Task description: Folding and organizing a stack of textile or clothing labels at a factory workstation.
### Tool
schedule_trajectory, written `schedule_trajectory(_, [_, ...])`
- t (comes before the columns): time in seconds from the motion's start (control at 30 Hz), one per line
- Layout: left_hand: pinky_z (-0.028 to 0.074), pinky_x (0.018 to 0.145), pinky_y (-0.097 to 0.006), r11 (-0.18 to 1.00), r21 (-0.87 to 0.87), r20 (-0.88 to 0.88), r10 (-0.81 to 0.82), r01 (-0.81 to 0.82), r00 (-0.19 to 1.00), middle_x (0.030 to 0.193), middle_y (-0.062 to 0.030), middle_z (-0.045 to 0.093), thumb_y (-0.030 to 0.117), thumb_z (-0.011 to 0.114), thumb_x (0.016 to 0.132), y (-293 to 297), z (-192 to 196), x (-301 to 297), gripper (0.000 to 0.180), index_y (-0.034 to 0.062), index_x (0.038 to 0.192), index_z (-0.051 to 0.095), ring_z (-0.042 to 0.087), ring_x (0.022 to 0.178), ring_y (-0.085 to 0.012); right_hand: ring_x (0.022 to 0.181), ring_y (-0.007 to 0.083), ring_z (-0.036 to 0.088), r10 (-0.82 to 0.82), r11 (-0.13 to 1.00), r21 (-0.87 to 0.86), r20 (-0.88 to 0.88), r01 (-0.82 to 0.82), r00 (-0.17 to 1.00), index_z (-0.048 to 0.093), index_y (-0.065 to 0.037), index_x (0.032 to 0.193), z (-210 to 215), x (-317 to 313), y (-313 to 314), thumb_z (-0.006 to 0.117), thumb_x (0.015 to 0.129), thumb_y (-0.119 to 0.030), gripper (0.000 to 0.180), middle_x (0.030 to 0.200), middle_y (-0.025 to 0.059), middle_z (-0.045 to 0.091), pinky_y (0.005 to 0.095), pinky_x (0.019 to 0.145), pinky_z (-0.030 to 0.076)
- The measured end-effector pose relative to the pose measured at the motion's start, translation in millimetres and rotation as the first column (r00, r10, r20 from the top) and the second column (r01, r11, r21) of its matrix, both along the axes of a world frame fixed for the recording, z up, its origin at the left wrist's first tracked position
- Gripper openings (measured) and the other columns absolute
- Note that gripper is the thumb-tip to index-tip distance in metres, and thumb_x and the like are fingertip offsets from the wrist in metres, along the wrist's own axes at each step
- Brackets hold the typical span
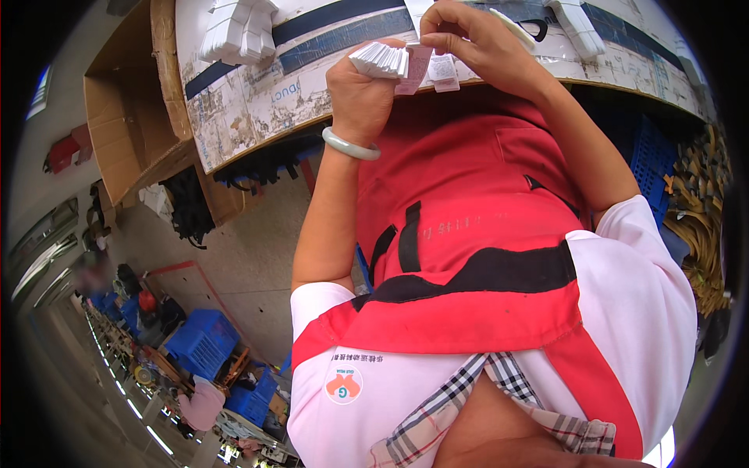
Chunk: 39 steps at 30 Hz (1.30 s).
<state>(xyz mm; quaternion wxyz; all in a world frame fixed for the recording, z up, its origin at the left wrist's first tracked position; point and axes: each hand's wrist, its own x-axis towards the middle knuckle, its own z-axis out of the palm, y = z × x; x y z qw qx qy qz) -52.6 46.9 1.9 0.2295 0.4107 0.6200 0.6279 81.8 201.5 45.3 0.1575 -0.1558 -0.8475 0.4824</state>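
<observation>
My left hand point(360, 95), with a pale bangle at the wrist, is closed round a thick bundle of white folded labels point(380, 60), their edges fanned upward. Beside the bundle, a thin printed label point(415, 72) hangs down, looking pinkish against the red apron. My right hand point(485, 48) is bent at the fingers, with thumb and forefinger pinched at this label's upper end; the exact contact is small and hard to see. Just below the right hand, another white printed label point(444, 72) hangs at the table's near edge.
The worn, cardboard-covered table point(257, 105) carries a stack of white labels point(238, 33) at left and another white stack point(577, 30) at right. An open cardboard box point(129, 117) adjoins its left end. Blue crates point(204, 342) and a person in pink point(201, 405) are farther off, lower left.
</observation>
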Motion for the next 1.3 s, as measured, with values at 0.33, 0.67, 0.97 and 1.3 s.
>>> schedule_trajectory(0.33, [0.042, 0.05, -0.018, 0.997, -0.082, 0.336, 0.014, 0.015, 0.942, 0.074, -0.0019, 0.067, 0.008, 0.077, 0.082, -6, 13, 9, 0.019, 0.0015, 0.1, 0.072, 0.057, 0.058, -0.0044, 0.08, 0.0093, 0.058, 0.026, 1.0, 0.0, -0.122, -0.026, 0.992, 0.067, -0.001, 0.104, -21, 10, -8, 0.066, 0.091, -0.015, 0.019, 0.09, 0.0027, 0.064, 0.0235, 0.073, 0.048])
schedule_trajectory(0.67, [0.042, 0.042, -0.021, 1.0, 0.015, 0.341, -0.021, 0.017, 0.94, 0.071, -0.0047, 0.066, -0.006, 0.063, 0.079, -6, 6, 10, 0.022, -0.0008, 0.099, 0.071, 0.057, 0.053, -0.0072, 0.081, 0.0083, 0.057, 0.04, 0.989, -0.139, -0.076, -0.05, 0.996, 0.067, -0.001, 0.103, -17, 10, -12, 0.064, 0.093, -0.015, 0.017, 0.09, 0.0005, 0.063, 0.0232, 0.074, 0.048])
schedule_trajectory(0.97, [0.04, 0.045, -0.022, 0.979, -0.008, 0.739, -0.13, 0.202, 0.661, 0.074, -0.004, 0.064, 0.029, 0.072, 0.087, -5, 4, 8, 0.03, 0.0014, 0.097, 0.066, 0.053, 0.052, -0.0087, 0.079, 0.0053, 0.055, 0.227, 0.793, -0.597, 0.099, -0.125, 0.969, 0.065, -0.002, 0.093, 2, 12, -8, 0.068, 0.091, -0.02, 0.018, 0.086, -0.0014, 0.061, 0.0211, 0.073, 0.047])
schedule_trajectory(1.3, [0.055, 0.063, -0.027, 0.947, 0.048, 0.831, -0.215, 0.319, 0.513, 0.081, -0.0064, 0.065, 0.018, 0.069, 0.09, -6, -9, 8, 0.027, -0.0002, 0.108, 0.062, 0.065, 0.071, -0.016, 0.079, 0.026, 0.062, -0.22, 0.937, 0.264, -0.056, 0.227, 0.974, 0.063, -0.002, 0.095, -35, -21, 21, 0.067, 0.086, -0.014, 0.016, 0.087, 0.0129, 0.06, 0.0351, 0.071, 0.05])
